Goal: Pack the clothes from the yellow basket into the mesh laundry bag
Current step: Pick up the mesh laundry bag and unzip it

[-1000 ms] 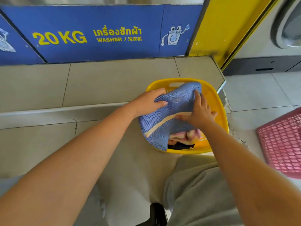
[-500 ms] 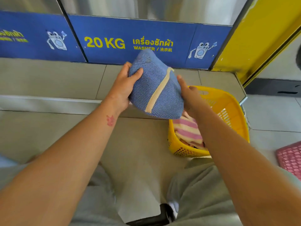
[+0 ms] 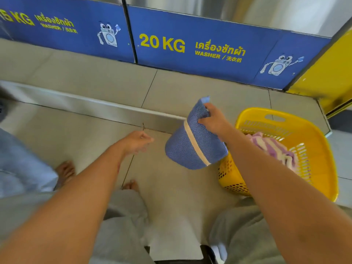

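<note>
The blue mesh laundry bag [image 3: 192, 147], folded and with a cream stripe, hangs in the air left of the yellow basket [image 3: 304, 128]. My right hand [image 3: 214, 121] grips its upper edge. My left hand [image 3: 138, 142] is off the bag, a short way to its left over the floor, fingers loosely curled with nothing in them. Pink and white striped clothes [image 3: 274, 149] lie in the basket, which stands on the tiled floor by my right knee.
A raised tiled step with a metal edge [image 3: 106, 108] runs across in front of blue washer panels [image 3: 190, 48]. A yellow wall [image 3: 327, 77] stands at the right. Another person's foot [image 3: 64, 170] and light blue clothing are at the left.
The bag was lifted out of the basket with both hands, then lowered to its left. My left hand has let go; only my right hand holds the bag now.
</note>
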{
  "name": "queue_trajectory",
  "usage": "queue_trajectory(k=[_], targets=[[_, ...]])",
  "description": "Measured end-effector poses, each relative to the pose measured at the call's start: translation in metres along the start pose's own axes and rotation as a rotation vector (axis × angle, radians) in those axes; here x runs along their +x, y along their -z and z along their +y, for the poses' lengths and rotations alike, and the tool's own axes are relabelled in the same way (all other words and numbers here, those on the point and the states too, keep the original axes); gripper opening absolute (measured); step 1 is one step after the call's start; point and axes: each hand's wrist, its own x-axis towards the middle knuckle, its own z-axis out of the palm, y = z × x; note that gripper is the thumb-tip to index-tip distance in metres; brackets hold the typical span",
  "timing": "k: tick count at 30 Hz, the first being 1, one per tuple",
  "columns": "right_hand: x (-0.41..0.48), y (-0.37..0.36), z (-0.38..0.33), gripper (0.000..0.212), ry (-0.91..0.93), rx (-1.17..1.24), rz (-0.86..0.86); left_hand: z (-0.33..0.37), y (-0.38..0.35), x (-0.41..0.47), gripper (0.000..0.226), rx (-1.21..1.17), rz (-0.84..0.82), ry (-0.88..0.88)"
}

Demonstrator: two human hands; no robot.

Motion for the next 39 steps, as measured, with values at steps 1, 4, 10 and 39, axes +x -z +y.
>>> queue_trajectory(k=[1,4,10,39], targets=[[0.002,-0.006,0.003,0.056,0.028,-0.092,-0.054,-0.004,0.000,0.004,0.034,-0.013,0.069,-0.013],[0.002,-0.018,0.004,0.049,0.117,-0.284,-0.254,-0.001,-0.004,0.014,0.041,-0.092,0.194,-0.196],[0.003,-0.025,-0.008,0.028,0.203,-0.561,-0.640,0.015,-0.003,0.048,0.055,0.376,0.172,-0.484],[-0.025,-0.100,0.053,0.030,0.116,-0.411,-0.306,-0.004,-0.047,0.059,0.027,-0.447,0.029,0.046]])
